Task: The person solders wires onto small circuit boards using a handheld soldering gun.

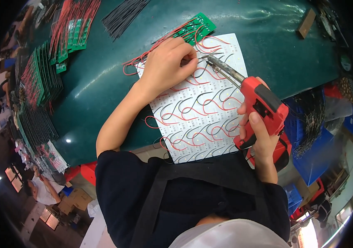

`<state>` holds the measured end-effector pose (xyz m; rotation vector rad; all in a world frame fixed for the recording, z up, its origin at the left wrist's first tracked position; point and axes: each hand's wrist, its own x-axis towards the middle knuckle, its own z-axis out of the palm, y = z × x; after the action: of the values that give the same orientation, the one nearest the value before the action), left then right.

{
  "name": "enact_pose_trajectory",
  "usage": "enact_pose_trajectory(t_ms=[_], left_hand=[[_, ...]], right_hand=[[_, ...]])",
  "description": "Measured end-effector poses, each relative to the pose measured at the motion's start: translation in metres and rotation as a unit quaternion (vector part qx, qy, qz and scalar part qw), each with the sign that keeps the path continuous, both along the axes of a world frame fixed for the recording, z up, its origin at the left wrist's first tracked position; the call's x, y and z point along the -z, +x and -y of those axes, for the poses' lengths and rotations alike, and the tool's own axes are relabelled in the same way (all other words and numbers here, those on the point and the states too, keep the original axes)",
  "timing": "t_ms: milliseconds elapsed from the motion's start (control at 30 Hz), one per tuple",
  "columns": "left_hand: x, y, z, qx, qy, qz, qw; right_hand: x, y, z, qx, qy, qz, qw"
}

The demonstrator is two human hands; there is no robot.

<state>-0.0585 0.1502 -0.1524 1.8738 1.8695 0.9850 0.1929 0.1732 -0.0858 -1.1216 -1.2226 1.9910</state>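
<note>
My right hand [262,134] grips a red and black soldering gun [265,99], its long metal barrel pointing up and left. The tip meets the far part of a white panel [237,47] close to my left fingertips. My left hand [164,62] rests over the panel's far left, thumb and forefinger pinched together. A thin wire seems to be between them, though it is mostly hidden. Rows of curled red and black wires cover the panel. Beyond it lies a green circuit board [204,24] with red and black wires running left, partly behind my left hand.
The dark green table [89,107] holds a bundle of black wires [123,16] at the back. Green boards with red wires [40,76] are stacked at left. A brown block [306,24] lies far right. Blue bins [315,159] stand off the table's right edge. People work in the background.
</note>
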Motion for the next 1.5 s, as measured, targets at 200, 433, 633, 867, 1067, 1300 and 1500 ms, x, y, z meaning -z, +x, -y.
enact_pose_trajectory(t_ms=[200, 433, 633, 867, 1067, 1300, 1500], left_hand=[[0.0, 0.001, 0.0, -0.007, -0.011, 0.0, 1.0], [-0.002, 0.001, -0.002, -0.006, -0.022, -0.008, 1.0], [-0.004, -0.001, -0.002, 0.009, 0.0, -0.022, 1.0], [-0.003, 0.002, 0.001, 0.0, -0.024, -0.004, 1.0], [-0.025, -0.01, -0.009, -0.012, -0.038, 0.045, 0.998], [-0.019, -0.028, -0.036, -0.055, -0.087, -0.052, 0.993], [-0.026, -0.03, -0.054, -0.035, -0.148, -0.151, 0.977]], right_hand=[[0.001, -0.009, 0.005, 0.044, 0.041, -0.003, 0.998], [-0.007, -0.001, 0.002, 0.007, 0.017, 0.024, 1.0], [-0.012, -0.001, 0.002, 0.082, 0.109, -0.013, 0.991], [0.019, 0.004, 0.003, 0.12, -0.11, -0.285, 0.945], [0.049, 0.003, 0.006, 0.185, -0.126, -0.359, 0.906], [0.055, -0.001, 0.002, 0.18, -0.105, -0.366, 0.907], [0.061, -0.001, 0.002, 0.178, -0.105, -0.379, 0.902]])
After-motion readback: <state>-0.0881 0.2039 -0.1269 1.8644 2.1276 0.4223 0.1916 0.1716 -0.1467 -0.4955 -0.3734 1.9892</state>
